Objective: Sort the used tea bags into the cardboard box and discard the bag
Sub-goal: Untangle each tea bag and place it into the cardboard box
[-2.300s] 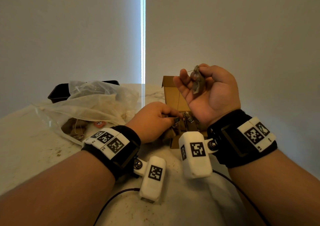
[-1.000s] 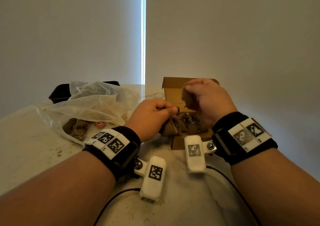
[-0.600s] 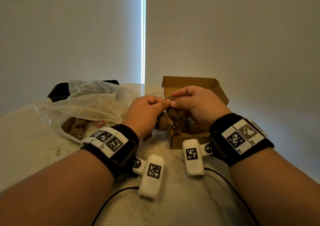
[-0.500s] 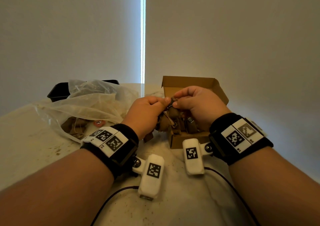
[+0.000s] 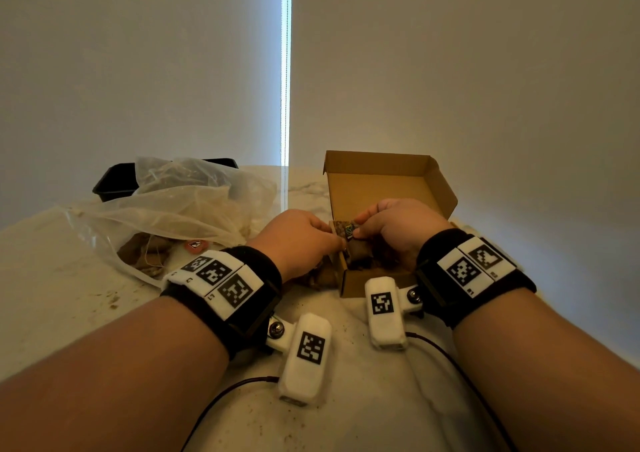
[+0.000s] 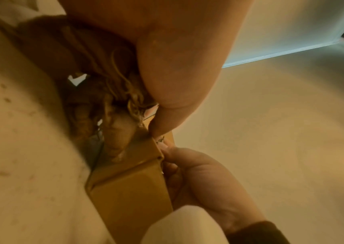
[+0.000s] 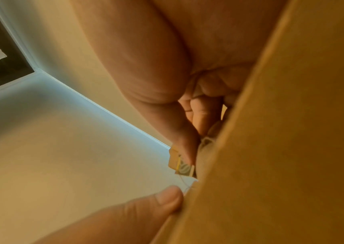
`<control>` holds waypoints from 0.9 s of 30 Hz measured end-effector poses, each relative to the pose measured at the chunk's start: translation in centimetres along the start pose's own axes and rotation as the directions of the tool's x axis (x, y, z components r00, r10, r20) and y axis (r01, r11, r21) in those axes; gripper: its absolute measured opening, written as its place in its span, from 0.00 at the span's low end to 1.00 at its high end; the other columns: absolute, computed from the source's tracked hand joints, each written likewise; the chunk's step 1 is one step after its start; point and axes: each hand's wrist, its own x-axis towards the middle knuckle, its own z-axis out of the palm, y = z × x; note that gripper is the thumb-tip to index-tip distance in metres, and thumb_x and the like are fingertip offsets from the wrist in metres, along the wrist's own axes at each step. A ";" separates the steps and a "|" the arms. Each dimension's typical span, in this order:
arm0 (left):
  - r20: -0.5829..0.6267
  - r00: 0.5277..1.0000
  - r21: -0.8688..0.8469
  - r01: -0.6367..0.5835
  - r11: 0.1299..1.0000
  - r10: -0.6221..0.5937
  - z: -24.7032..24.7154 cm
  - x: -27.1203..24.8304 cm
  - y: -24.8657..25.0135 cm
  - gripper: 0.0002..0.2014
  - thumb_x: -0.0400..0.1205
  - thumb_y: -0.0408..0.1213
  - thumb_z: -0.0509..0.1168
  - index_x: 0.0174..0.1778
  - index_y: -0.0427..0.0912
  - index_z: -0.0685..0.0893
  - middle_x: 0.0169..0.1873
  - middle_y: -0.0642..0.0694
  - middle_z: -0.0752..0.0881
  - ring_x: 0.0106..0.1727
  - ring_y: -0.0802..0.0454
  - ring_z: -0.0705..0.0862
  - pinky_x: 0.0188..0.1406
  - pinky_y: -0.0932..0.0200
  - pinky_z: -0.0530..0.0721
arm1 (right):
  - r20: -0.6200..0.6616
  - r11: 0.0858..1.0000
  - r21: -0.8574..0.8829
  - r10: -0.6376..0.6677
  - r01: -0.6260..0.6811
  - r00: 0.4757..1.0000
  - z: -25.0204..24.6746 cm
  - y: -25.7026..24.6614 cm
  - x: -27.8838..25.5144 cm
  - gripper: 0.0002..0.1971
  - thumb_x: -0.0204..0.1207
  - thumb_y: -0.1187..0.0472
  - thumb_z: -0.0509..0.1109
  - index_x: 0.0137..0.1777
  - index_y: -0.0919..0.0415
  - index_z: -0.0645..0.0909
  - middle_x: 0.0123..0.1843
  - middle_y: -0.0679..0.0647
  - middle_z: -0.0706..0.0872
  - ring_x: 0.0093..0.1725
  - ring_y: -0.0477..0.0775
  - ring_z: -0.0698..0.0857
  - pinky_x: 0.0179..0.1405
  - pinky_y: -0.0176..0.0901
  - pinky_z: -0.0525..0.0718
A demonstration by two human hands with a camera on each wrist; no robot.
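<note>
The open cardboard box [image 5: 381,188] stands mid-table with brown used tea bags [image 5: 360,252] inside it. My right hand [image 5: 358,230] reaches over the box's left rim, with thumb and finger pinching a small paper tea bag tag [image 5: 348,229], also seen as the tag [image 7: 180,163] in the right wrist view. My left hand [image 5: 337,240] sits just left of the box, fingers curled. In the left wrist view it holds a clump of tea bags and strings [image 6: 114,85] against the box wall [image 6: 129,189]. The fingertips of both hands nearly touch.
A crumpled clear plastic bag [image 5: 180,202] lies at the left with more tea bags [image 5: 145,254] and a red tag [image 5: 194,245] inside. A black tray [image 5: 114,181] sits behind it. Tea crumbs dot the marble table [image 5: 52,296]. Walls close in behind and at the right.
My right hand came down from holding a tea bag up in the air to the box. Both hands met over the box's left rim, and the right now pinches a tag.
</note>
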 end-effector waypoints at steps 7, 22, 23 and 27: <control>0.012 1.000 -0.011 -0.002 1.000 0.002 0.0 0.2 -0.2 0.09 0.82 0.45 0.71 0.55 0.48 0.91 0.42 0.53 0.86 0.44 0.52 0.87 0.40 0.63 0.84 | 0.006 0.994 -0.030 0.110 -0.110 0.994 -0.2 -0.1 0.0 0.07 0.79 0.70 0.71 0.53 0.60 0.82 0.57 0.64 0.88 0.33 0.52 0.80 0.41 0.45 0.83; -0.052 0.998 -0.137 0.034 0.990 -0.042 -0.2 0.4 -0.6 0.17 0.84 0.53 0.66 0.51 0.43 0.90 0.45 0.44 0.91 0.44 0.47 0.88 0.42 0.54 0.87 | -0.080 0.998 -0.025 0.047 -0.049 0.996 0.1 0.3 0.1 0.20 0.85 0.59 0.66 0.74 0.64 0.71 0.40 0.60 0.88 0.32 0.55 0.86 0.29 0.44 0.87; -0.078 0.995 -0.198 0.048 0.979 -0.064 -0.3 0.6 -0.7 0.20 0.84 0.55 0.65 0.52 0.40 0.90 0.45 0.44 0.91 0.47 0.45 0.88 0.49 0.49 0.87 | -0.092 0.999 -0.029 0.026 -0.028 0.995 0.1 0.3 0.0 0.19 0.85 0.58 0.66 0.72 0.63 0.72 0.39 0.59 0.87 0.32 0.55 0.86 0.29 0.44 0.86; -0.140 0.971 -0.473 0.107 0.875 -0.195 -0.8 0.7 -0.6 0.17 0.86 0.55 0.62 0.51 0.47 0.91 0.46 0.49 0.90 0.53 0.45 0.89 0.61 0.44 0.86 | -0.127 0.994 -0.068 -0.097 0.088 0.987 0.1 -0.2 -0.5 0.10 0.82 0.60 0.65 0.60 0.62 0.78 0.37 0.56 0.84 0.29 0.50 0.82 0.24 0.40 0.78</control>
